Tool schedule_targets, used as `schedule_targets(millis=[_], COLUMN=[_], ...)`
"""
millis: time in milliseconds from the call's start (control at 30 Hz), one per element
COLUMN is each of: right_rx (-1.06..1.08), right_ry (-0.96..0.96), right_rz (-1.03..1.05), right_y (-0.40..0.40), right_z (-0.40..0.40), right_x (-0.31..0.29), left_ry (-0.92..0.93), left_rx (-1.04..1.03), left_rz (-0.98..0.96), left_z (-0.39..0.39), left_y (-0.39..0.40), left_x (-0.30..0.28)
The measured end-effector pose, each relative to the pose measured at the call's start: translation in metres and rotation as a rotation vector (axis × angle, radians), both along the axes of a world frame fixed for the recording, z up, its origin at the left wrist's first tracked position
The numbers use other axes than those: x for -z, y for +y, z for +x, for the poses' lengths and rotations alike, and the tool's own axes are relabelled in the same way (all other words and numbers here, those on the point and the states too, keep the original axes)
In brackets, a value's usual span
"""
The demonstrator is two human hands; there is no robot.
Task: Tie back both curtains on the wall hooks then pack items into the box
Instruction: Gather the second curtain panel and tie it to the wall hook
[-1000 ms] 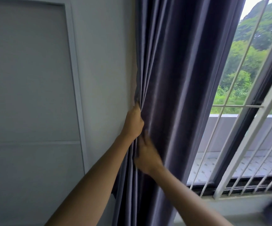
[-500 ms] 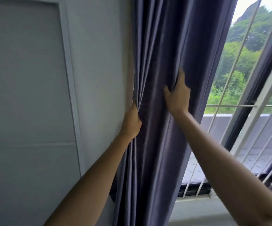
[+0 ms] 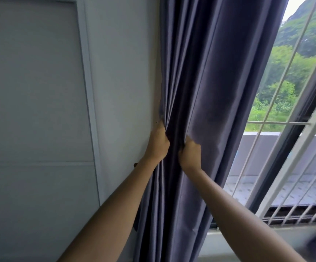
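A grey-purple curtain (image 3: 215, 76) hangs in folds beside the window, gathered toward the white wall. My left hand (image 3: 157, 143) grips the curtain's left edge against the wall. My right hand (image 3: 189, 153) is closed on a bunch of folds just to the right, at about the same height. A small dark object (image 3: 135, 164), perhaps a wall hook, shows on the wall just below my left wrist; I cannot tell for sure. No tie-back or box is visible.
A white wall (image 3: 123, 72) with a framed panel (image 3: 32, 87) fills the left. To the right, a window with white bars (image 3: 293, 146) looks onto a balcony and green trees. A white sill (image 3: 234, 239) runs along the bottom right.
My right hand came down from higher on the curtain's right folds and now grips them close beside my left hand. My left hand has stayed on the curtain's left edge.
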State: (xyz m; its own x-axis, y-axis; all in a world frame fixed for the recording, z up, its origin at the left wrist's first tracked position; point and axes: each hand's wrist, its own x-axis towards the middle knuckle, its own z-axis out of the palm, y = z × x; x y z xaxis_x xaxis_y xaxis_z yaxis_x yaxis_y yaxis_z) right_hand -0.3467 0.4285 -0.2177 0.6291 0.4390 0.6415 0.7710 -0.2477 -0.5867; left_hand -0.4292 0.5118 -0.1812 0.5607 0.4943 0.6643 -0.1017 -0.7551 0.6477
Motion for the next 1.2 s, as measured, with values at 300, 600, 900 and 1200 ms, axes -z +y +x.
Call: schedule_targets(millis=[300, 600, 900, 1200], right_rx=[0.012, 0.032, 0.029, 0.019], right_ry=[0.074, 0.065, 0.075, 0.086], right_rz=[-0.316, -0.425, -0.446, -0.673], right_y=[-0.001, 0.003, 0.015, 0.009], right_z=[-0.02, -0.029, -0.042, -0.054], right_x=[0.069, 0.077, 0.089, 0.11], left_ry=[0.126, 0.196, 0.126, 0.178], left_rx=[-0.038, -0.076, 0.037, -0.005], left_rz=[-0.093, -0.071, -0.268, -0.107], left_z=[0.003, -0.007, -0.015, -0.004], left_y=[0.006, -0.003, -0.015, -0.012], left_x=[0.013, 0.035, 0.031, 0.033])
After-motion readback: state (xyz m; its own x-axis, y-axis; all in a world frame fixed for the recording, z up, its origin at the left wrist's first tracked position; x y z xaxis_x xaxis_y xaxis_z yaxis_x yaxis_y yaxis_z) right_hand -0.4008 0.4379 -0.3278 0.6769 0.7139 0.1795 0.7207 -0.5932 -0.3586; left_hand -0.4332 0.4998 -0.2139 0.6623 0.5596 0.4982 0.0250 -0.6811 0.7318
